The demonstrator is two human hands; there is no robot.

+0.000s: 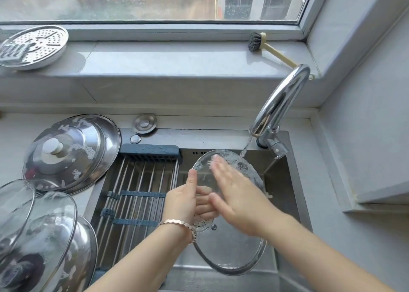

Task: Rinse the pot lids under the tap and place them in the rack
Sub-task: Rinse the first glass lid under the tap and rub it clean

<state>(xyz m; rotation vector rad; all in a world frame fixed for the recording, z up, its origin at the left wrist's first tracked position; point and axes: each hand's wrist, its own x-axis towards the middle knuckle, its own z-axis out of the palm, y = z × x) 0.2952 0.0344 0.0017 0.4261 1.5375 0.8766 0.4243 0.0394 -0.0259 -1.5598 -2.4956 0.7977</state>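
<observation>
I noted the rectangular stainless steel sink (pixel 285 181), with the steel-rod roll-up rack (pixel 137 181) across its left half. The round clear glass pot lid (pixel 230 252) hung tilted over the right half, far edge under the curved chrome tap (pixel 281 101). The left hand (pixel 181 203) gripped its left rim, fingers beneath. The right hand (pixel 239 194) lay flat on top.
</observation>
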